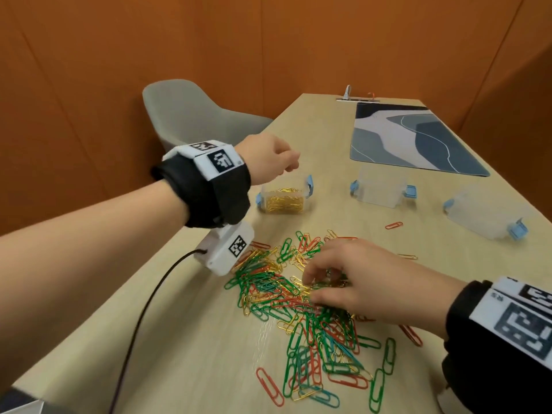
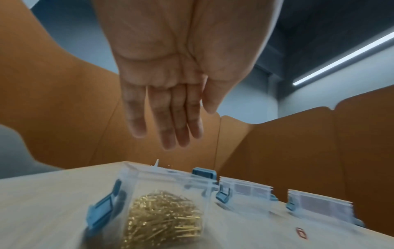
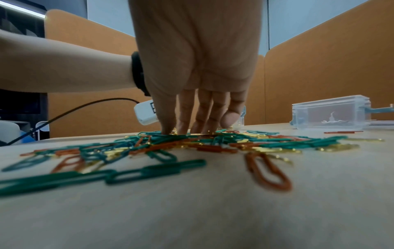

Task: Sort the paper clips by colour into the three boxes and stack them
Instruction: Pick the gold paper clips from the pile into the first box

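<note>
Boxes number three, clear plastic with blue latches, in a row across mid-frame: the left box (image 1: 283,197) holds gold clips, the middle box (image 1: 380,189) and right box (image 1: 485,215) look empty. Above the left one hangs the left hand (image 2: 170,80), fingers straight, holding nothing. The right hand (image 1: 355,282) presses spread fingertips (image 3: 168,129) into the heap of green, red and gold wire paper clips (image 1: 301,306) at lower centre; any pinch is hidden.

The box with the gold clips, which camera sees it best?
The left wrist view: the box with the gold clips fills the foreground right below the open left hand. The head view shows it smaller, and in the right wrist view the right hand almost hides it.
</note>
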### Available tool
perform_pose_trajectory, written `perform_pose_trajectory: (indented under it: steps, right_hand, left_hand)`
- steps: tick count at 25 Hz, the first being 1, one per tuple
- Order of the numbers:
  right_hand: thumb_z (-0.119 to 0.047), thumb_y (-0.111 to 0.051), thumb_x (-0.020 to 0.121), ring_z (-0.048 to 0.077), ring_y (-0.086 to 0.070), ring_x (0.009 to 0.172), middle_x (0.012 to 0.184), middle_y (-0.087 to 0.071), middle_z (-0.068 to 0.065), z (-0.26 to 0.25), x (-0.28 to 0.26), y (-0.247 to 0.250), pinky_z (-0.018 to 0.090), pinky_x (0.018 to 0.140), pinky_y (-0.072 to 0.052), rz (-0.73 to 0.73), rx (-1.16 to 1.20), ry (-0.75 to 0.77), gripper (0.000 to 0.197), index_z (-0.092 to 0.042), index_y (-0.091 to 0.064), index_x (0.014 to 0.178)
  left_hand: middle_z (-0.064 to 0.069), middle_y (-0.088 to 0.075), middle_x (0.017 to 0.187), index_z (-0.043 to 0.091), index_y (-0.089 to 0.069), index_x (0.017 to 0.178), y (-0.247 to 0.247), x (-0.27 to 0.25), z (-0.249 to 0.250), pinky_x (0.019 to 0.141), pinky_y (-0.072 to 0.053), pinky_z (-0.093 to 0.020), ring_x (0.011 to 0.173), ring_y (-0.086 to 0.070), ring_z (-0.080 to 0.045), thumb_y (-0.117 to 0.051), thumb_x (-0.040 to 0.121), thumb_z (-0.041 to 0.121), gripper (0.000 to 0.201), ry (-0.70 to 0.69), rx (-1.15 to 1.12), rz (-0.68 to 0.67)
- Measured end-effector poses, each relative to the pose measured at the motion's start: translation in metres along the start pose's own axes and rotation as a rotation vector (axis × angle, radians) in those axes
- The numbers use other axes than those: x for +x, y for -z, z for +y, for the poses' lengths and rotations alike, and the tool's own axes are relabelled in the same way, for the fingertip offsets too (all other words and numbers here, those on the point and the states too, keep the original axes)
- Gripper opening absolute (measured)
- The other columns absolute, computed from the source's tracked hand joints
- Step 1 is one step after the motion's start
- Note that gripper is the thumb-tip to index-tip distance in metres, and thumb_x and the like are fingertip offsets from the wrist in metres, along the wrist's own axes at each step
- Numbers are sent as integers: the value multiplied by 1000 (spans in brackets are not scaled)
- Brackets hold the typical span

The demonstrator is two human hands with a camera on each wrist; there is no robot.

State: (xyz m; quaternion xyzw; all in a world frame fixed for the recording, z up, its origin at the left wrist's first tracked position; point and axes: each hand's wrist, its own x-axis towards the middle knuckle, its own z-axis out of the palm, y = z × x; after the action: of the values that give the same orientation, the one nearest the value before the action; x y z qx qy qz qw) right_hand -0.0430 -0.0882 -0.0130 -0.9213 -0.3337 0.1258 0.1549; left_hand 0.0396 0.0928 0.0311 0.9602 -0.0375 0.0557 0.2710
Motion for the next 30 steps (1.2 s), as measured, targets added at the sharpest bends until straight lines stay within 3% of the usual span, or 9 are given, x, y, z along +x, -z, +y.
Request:
perform_pose_trajectory:
  steps: [3,5,7,12,17,21,25,28,30]
  right_hand:
    - [-30,-62,85,4,-55,79,89,-63,-9,6,3,0,21,75,-47,64,18,-43,6,-26,-65,89]
    - [-38,-65,83,3,-55,78,89,-63,-9,5,6,-1,20,72,-47,74,58,-46,14,-26,-66,91]
    - [-45,-68,77,1,-52,76,89,-59,-12,-1,9,-2,16,68,-43,27,66,-9,27,-28,-66,98]
    - [-33,-66,82,-1,-53,65,67,-57,-13,-8,10,-2,8,56,-39,34,26,-27,6,-29,-64,78]
    - [-25,-60,79,4,-53,61,62,-58,-9,-4,7,-2,24,64,-49,64,13,-74,11,-20,-62,70]
    - [-28,-61,73,5,-53,58,59,-57,-8,-4,5,0,26,62,-51,119,34,-78,10,-20,-61,66]
    - [-27,-63,71,0,-52,57,62,-58,-10,-7,3,-1,11,52,-41,22,37,-49,4,-23,-63,72]
    - [-30,-61,79,-2,-53,65,77,-62,-13,-4,8,-1,9,58,-40,92,30,-41,8,-29,-66,85]
    - [-38,-61,83,-3,-50,72,90,-60,-15,-4,12,-2,10,64,-37,89,-11,-17,19,-33,-66,100]
  left_hand:
    - [11,-67,77,27,-70,91,10,-39,-15,62,-42,-17,63,-56,2,-65,82,39,16,-125,129,-184]
    - [14,-66,78,32,-70,90,9,-64,-25,64,-43,-15,66,-56,2,-75,69,42,24,-105,213,-405]
    - [15,-66,84,35,-69,95,3,-76,-33,74,-44,-16,74,-58,0,-79,65,42,33,-58,247,-511]
    - [19,-60,71,29,-71,93,-12,-75,-36,67,-39,-10,67,-53,2,-72,77,36,18,-128,267,-413]
    - [9,-67,86,21,-71,101,-8,-82,-45,73,-42,-14,76,-57,-3,-63,85,31,20,-209,205,-230]
    - [18,-63,80,24,-71,97,0,-100,-54,62,-38,-4,76,-57,1,-61,86,38,21,-282,117,-241]
    - [14,-67,83,30,-71,95,2,-103,-52,60,-38,-5,78,-59,-1,-64,75,52,31,-255,77,-382]
    - [14,-67,79,28,-72,95,-3,-89,-49,67,-45,-14,76,-59,-2,-71,73,45,28,-172,178,-286]
    - [15,-66,79,30,-71,96,-7,-80,-46,71,-44,-15,73,-59,1,-74,68,46,32,-130,193,-335]
